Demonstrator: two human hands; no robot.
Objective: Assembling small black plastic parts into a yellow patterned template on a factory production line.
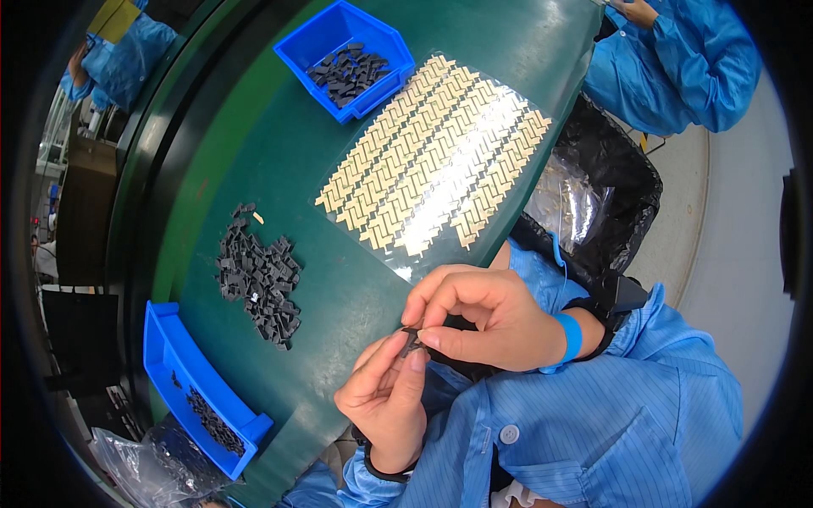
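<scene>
Between the fingertips of both hands is a small dark grey plastic piece [411, 340], partly covered by the fingers. My left hand [385, 394] pinches it from below. From the right, my right hand [495, 317] pinches its upper end with thumb and forefinger; a blue band circles that wrist. Beyond the hands lies a clear sheet carrying rows of cream-coloured L-shaped stickers [432, 152], with glare across it. A loose pile of similar dark grey pieces [258, 275] lies on the green table to the left, with one small cream strip [258, 218] beside it.
At the table's far side stands a blue bin [292, 51] holding dark pieces. Another blue bin [161, 347] with smaller dark parts sits at the near left, beside clear plastic bags [152, 466]. A black-lined bin [639, 182] is off the right edge. Two people in blue work nearby.
</scene>
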